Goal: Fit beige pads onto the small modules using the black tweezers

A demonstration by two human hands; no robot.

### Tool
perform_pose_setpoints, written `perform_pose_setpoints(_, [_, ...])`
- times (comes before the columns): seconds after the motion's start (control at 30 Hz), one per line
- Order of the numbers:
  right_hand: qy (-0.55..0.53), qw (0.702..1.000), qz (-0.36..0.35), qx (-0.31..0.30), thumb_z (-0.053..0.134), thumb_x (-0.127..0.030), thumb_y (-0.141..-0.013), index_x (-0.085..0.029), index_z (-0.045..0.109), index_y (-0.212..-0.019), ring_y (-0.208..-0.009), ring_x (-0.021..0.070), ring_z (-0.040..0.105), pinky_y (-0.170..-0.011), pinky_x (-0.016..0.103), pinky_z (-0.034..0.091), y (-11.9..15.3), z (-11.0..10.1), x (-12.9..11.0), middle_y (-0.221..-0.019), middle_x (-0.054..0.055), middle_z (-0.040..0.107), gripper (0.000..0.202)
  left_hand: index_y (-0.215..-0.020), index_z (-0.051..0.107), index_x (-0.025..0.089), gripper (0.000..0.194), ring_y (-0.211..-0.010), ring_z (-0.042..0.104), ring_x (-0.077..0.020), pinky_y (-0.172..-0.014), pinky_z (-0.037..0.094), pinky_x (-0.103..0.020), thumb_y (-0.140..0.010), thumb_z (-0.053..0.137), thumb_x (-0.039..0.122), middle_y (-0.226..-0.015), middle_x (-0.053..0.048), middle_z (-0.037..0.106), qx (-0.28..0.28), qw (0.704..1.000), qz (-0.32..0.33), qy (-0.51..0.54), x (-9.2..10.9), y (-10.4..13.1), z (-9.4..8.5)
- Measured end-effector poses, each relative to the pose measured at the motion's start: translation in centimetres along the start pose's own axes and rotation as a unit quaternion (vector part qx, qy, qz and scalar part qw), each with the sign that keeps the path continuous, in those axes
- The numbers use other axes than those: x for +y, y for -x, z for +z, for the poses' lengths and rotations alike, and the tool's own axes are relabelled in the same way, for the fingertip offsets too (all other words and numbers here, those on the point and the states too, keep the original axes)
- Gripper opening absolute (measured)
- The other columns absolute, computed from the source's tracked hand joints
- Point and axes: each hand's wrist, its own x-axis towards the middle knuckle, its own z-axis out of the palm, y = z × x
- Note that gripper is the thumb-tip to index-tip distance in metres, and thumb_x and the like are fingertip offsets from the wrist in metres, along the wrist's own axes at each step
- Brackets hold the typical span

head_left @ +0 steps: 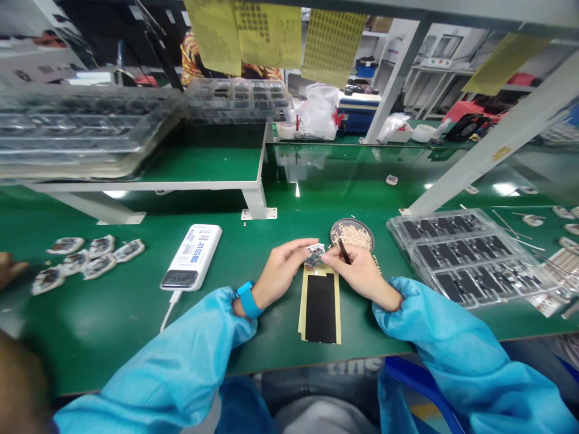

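Note:
My left hand [280,271], with a blue band at the wrist, pinches a small white-edged electronic part [315,255] between thumb and fingers. From the other side my right hand [359,274] has its fingertips at the part's right edge. A slim black stick-like tool [344,251] is gripped in that hand; its working end is hidden, so its kind is unclear. Directly below the part, a black sheet with yellowish backing [322,308] lies on the green table. Behind my right hand stands a round dish [372,237] of small beige pieces.
A clear compartment tray [409,238] of dark parts sits on the right. On the left are a white power bank [192,256] with a cable and several white-edged parts [76,261]. A raised shelf [217,157] holds stacked trays. Another person's hand [9,269] shows at far left.

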Motion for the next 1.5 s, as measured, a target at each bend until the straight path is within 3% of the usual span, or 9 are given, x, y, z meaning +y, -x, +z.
perform_pose_setpoints(0.17, [-0.022,0.999,0.018,0.026,0.075,-0.05,-0.082,-0.011,0.073,-0.087,-0.063,0.0067,0.049,-0.057,0.018,0.036,-0.4,0.0,0.6,-0.074,0.004,0.064,0.039,-0.131,0.065,0.016,0.046,-0.081,0.058,-0.0134,-0.068,0.045,-0.023,-0.089,0.066,0.034,-0.117,-0.01,0.067,-0.024,0.999,0.042,-0.021,-0.3,0.4,0.3])
perform_pose_setpoints(0.37, [-0.037,0.998,0.03,0.048,0.077,-0.052,-0.078,-0.01,0.071,-0.084,-0.061,0.0061,0.045,-0.055,0.018,0.033,-0.6,0.1,1.2,-0.07,0.003,0.06,0.043,-0.138,0.061,0.022,0.053,-0.062,0.04,-0.0081,-0.059,0.04,-0.024,-0.085,0.066,0.025,-0.107,-0.005,0.066,-0.016,0.99,0.071,-0.124,-0.8,0.7,0.5])
perform_pose_setpoints(0.6, [-0.047,0.997,0.027,0.056,0.075,-0.056,-0.079,-0.01,0.07,-0.082,-0.059,0.0065,0.046,-0.053,0.019,0.034,-0.5,0.3,0.8,-0.069,0.003,0.06,0.047,-0.138,0.063,0.023,0.052,-0.063,0.041,-0.0084,-0.061,0.042,-0.024,-0.085,0.066,0.026,-0.111,-0.004,0.068,0.004,0.984,0.088,-0.154,-0.9,0.6,0.7])
perform_pose_setpoints(1.03, [-0.047,0.997,0.038,0.057,0.076,-0.055,-0.078,-0.009,0.069,-0.079,-0.058,0.0061,0.044,-0.053,0.019,0.033,-0.4,0.3,0.2,-0.067,0.003,0.059,0.046,-0.136,0.065,0.023,0.051,-0.063,0.04,-0.0088,-0.06,0.04,-0.023,-0.085,0.069,0.025,-0.092,0.0,0.068,0.03,0.976,0.11,-0.183,-1.1,0.6,0.8])
perform_pose_setpoints(1.27, [-0.033,0.998,0.028,0.047,0.073,-0.054,-0.081,-0.009,0.065,-0.079,-0.061,0.0072,0.045,-0.056,0.021,0.034,-0.3,0.3,0.3,-0.069,0.003,0.057,0.046,-0.132,0.068,0.022,0.046,-0.066,0.044,-0.0088,-0.063,0.044,-0.023,-0.086,0.07,0.023,-0.101,-0.001,0.071,0.04,0.969,0.151,-0.192,-0.5,0.9,0.9])
perform_pose_setpoints(1.4, [-0.029,0.997,-0.025,0.063,0.077,-0.041,-0.08,-0.012,0.059,-0.09,-0.063,0.0073,0.046,-0.058,0.02,0.037,0.1,0.5,-0.1,-0.074,0.001,0.056,0.035,-0.132,0.068,0.017,0.05,-0.072,0.056,-0.013,-0.066,0.05,-0.027,-0.084,0.073,0.03,-0.1,-0.006,0.072,0.031,0.991,0.077,-0.102,-0.6,0.9,1.1])
perform_pose_setpoints(1.5, [-0.059,0.996,-0.048,0.045,0.078,-0.031,-0.077,-0.015,0.058,-0.109,-0.07,0.0083,0.051,-0.059,0.02,0.04,0.3,0.5,-0.2,-0.092,0.004,0.061,0.041,-0.135,0.065,0.013,0.058,-0.101,0.068,-0.0226,-0.088,0.057,-0.035,-0.081,0.077,0.03,-0.118,-0.012,0.07,-0.011,0.999,0.02,0.036,-0.7,0.9,1.3])
